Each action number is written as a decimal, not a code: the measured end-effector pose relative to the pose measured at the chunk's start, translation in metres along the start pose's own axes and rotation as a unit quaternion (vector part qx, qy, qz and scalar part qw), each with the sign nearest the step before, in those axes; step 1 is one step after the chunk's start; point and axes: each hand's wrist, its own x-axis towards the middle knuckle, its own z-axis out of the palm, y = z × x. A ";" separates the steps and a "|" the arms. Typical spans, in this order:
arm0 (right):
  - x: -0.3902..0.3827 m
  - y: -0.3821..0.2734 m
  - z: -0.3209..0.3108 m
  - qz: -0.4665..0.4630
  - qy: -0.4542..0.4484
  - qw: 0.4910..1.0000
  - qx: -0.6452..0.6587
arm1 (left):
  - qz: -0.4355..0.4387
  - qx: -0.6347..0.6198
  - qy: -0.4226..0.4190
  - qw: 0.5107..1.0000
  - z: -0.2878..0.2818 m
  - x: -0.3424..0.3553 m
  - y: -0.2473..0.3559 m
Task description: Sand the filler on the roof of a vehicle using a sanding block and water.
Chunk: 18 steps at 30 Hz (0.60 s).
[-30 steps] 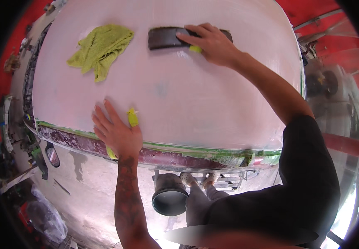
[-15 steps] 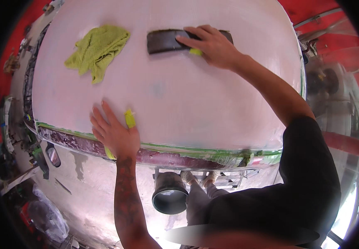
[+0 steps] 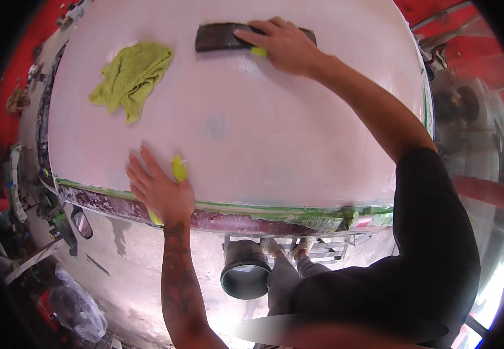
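Observation:
A wide, pale pinkish vehicle roof (image 3: 298,134) curves away in front of me. On its far part, my right hand (image 3: 290,47) grips a long black sanding block (image 3: 216,38), fingers over the top and yellow-green tape by the thumb. The block lies against the roof; its underside is hidden. Nearer and to the left, my left hand (image 3: 163,187) rests on the roof by its near edge, fingers stretched out and nothing in it. Yellow-green tape (image 3: 179,168) wraps that thumb. A crumpled yellow-green cloth (image 3: 130,78) lies on the roof beyond my left hand.
A green and maroon strip (image 3: 234,220) with flaking paint runs along the roof's near edge. Below stand a dark bucket (image 3: 246,281) and a slatted platform (image 3: 327,251) under my feet. A side mirror (image 3: 82,223) juts out at left, above clear plastic sheeting (image 3: 77,308).
My right hand has pushed the sanding block farther away across the roof and slightly left. My left hand stays in place. The whole view has shifted a little.

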 end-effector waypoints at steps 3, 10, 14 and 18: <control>-0.019 0.005 -0.011 -0.038 -0.005 0.999 0.005 | -0.002 0.009 -0.005 1.000 0.000 0.000 0.006; 0.107 0.065 -0.011 0.085 -0.027 0.996 -0.027 | 0.011 -0.017 0.007 1.000 0.006 0.006 0.010; 0.017 0.012 0.014 0.039 0.004 0.999 -0.028 | -0.010 0.002 -0.007 1.000 0.006 0.000 -0.002; -0.027 0.002 -0.015 -0.017 0.013 0.999 -0.031 | -0.003 -0.003 -0.009 1.000 -0.002 0.001 0.009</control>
